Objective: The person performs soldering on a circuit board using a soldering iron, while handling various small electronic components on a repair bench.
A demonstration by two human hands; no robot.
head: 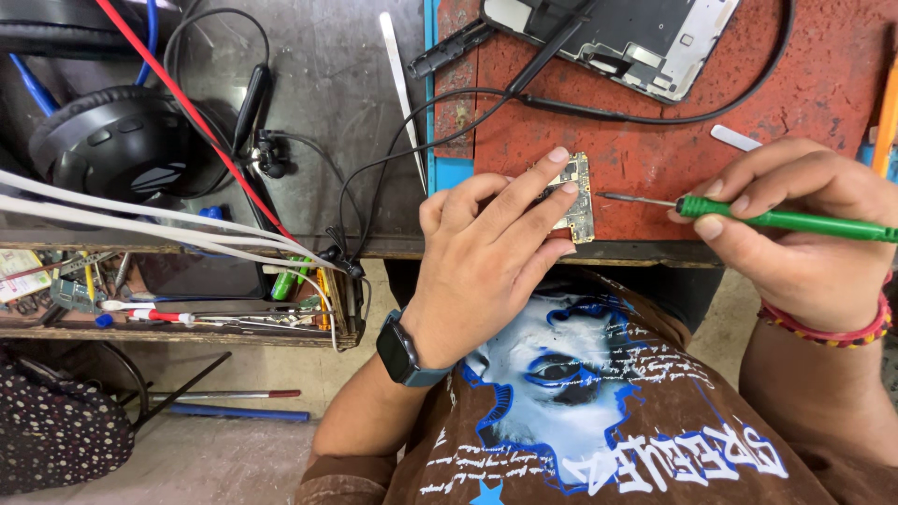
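Red mat point(673, 159) on the tabletop carries the work. Your left hand point(486, 262) lies flat, fingers pressing the small circuit board point(572, 198) so it won't slide — your right hand point(795, 224) pinches the green screwdriver point(776, 219), tip just right of the board.

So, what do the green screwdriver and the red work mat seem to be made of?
The green screwdriver, held in the right hand, looks like glossy translucent plastic on the handle, with a thin dull metal shaft. The red work mat seems to be rubber or similar, matte, with worn, scratched patches.
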